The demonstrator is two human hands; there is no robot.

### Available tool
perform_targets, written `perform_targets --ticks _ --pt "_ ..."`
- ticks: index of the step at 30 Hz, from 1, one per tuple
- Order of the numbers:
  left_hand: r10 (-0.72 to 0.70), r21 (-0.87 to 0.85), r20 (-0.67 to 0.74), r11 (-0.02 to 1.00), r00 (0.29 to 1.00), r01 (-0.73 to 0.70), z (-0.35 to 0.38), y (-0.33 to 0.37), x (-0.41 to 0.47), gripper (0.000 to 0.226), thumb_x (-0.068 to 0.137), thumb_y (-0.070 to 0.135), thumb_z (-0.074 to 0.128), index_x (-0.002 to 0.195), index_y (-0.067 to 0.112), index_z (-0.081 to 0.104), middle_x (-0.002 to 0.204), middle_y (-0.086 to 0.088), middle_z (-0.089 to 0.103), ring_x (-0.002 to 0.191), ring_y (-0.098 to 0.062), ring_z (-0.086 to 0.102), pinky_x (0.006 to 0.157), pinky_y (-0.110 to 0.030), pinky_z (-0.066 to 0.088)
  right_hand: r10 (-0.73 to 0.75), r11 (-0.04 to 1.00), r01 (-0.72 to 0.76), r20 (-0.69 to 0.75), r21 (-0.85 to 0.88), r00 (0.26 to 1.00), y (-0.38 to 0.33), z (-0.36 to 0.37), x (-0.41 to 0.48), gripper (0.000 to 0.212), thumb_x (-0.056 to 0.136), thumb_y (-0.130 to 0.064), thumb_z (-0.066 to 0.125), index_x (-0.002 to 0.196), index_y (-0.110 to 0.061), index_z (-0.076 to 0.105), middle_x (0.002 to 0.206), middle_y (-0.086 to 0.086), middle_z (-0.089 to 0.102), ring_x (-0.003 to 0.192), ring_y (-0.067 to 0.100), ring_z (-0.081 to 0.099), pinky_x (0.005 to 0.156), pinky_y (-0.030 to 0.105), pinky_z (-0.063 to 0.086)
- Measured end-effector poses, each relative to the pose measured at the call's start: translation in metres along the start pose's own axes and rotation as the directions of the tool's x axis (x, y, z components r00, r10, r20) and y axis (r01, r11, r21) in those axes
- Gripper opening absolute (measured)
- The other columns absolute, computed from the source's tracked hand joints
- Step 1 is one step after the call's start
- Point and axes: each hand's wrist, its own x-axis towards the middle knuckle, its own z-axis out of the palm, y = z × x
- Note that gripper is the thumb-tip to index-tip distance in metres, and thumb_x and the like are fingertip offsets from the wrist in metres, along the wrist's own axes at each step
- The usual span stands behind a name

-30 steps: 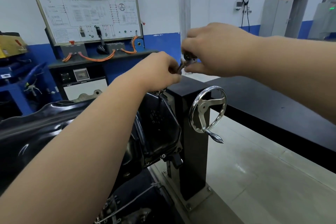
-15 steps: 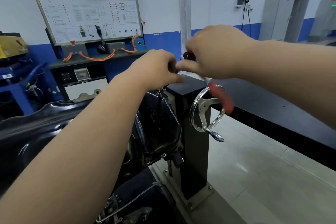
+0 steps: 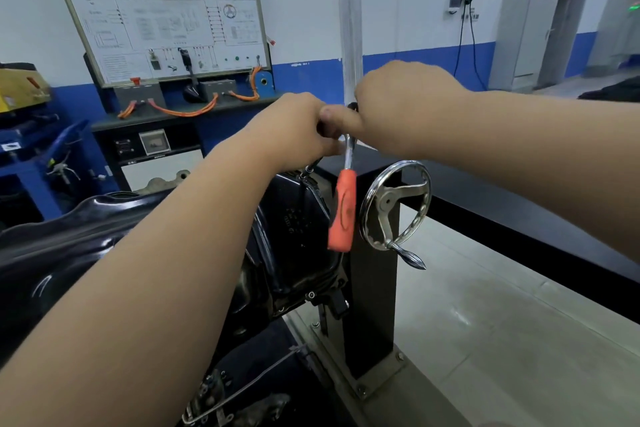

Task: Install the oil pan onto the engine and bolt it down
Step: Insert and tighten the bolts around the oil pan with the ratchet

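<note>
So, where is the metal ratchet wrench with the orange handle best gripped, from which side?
Probably the ratchet wrench's orange handle, near its free end. It hangs almost straight down below the left hand and right hand. Come from the near side: the black oil pan is left, the chrome handwheel right.

L hand (image 3: pixel 294 128) & R hand (image 3: pixel 405 107) grip ratchet (image 3: pixel 343 211) head, orange handle hangs down, over oil pan (image 3: pixel 298 225)

Glossy black oil pan (image 3: pixel 298 218), chromed handwheel (image 3: pixel 396 204)

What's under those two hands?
An orange-handled wrench hangs down from the left hand and right hand, beside the black oil pan. Its head and any bolt are hidden by the fingers.
</note>
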Motion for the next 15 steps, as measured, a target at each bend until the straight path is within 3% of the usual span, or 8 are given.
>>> perform_targets --ticks 2,4,6,8,10,13,15 --pt "0.003 -0.005 0.037 1.000 0.999 -0.003 -0.004 -0.001 -0.001 0.017 0.077 0.031 0.069 0.064 0.024 0.060 0.064 0.005 0.060 0.060 -0.012 0.053 0.049 -0.026 0.036 -0.122 0.990 0.123 0.022 -0.070 0.992 0.002 -0.002 -0.001 0.059 0.091 -0.060 0.033 0.069 -0.008 0.045 0.071 0.004 0.046 0.059 0.020 0.042 0.049 0.031 0.032" --pt "0.027 -0.010 0.089 1.000 0.996 -0.026 -0.005 -0.001 -0.002 0.009 0.079 0.030 0.068 0.071 0.028 0.065 0.072 0.005 0.065 0.065 -0.010 0.055 0.054 -0.024 0.040 -0.356 0.919 0.350 0.005 -0.183 0.935 0.011 -0.005 -0.001 0.046 0.090 -0.053 0.041 0.095 -0.009 0.051 0.093 0.005 0.048 0.076 0.024 0.048 0.063 0.037 0.041" --pt "0.042 -0.021 0.119 0.999 0.992 -0.040 -0.003 0.000 -0.001 0.007 0.082 0.027 0.065 0.075 0.027 0.066 0.074 0.003 0.065 0.069 -0.014 0.056 0.057 -0.025 0.041 -0.454 0.868 0.441 -0.007 -0.230 0.891 0.021 -0.006 0.001 0.042 0.089 -0.046 0.044 0.111 -0.010 0.050 0.107 0.009 0.049 0.092 0.029 0.052 0.078 0.040 0.044" --pt "0.031 -0.013 0.093 0.999 0.995 -0.030 0.001 0.001 -0.001 0.009 0.083 0.029 0.063 0.080 0.021 0.066 0.071 0.003 0.061 0.069 -0.017 0.055 0.056 -0.026 0.041 -0.386 0.914 0.376 -0.044 -0.156 0.921 0.020 -0.004 -0.001 0.042 0.089 -0.049 0.043 0.105 -0.010 0.052 0.104 0.009 0.052 0.090 0.031 0.054 0.074 0.043 0.046" --pt "0.011 0.006 0.050 1.000 0.999 -0.011 0.004 0.002 -0.001 0.015 0.081 0.035 0.064 0.081 0.020 0.063 0.073 0.003 0.060 0.071 -0.016 0.055 0.061 -0.029 0.043 -0.196 0.974 0.187 -0.062 -0.124 0.979 0.013 0.005 -0.001 0.054 0.088 -0.060 0.032 0.079 -0.010 0.051 0.079 0.007 0.054 0.068 0.027 0.052 0.053 0.035 0.039" --pt "0.015 0.040 0.038 0.999 0.999 -0.017 0.002 0.003 -0.001 0.011 0.081 0.032 0.063 0.077 0.021 0.065 0.066 0.007 0.060 0.064 -0.011 0.054 0.054 -0.027 0.041 0.092 0.987 -0.095 0.030 0.133 0.995 0.006 0.012 0.002 0.067 0.084 -0.067 0.024 0.056 -0.009 0.043 0.056 0.007 0.043 0.052 0.022 0.040 0.047 0.028 0.026" --pt "0.030 0.069 0.026 0.997 0.999 -0.032 -0.001 0.001 -0.001 0.016 0.082 0.030 0.061 0.069 0.020 0.060 0.062 0.006 0.057 0.060 -0.012 0.052 0.050 -0.026 0.035 -0.010 0.995 0.006 0.037 0.099 0.999 0.009 0.009 0.005 0.065 0.083 -0.068 0.032 0.060 -0.008 0.044 0.059 0.007 0.045 0.054 0.022 0.041 0.046 0.031 0.030"
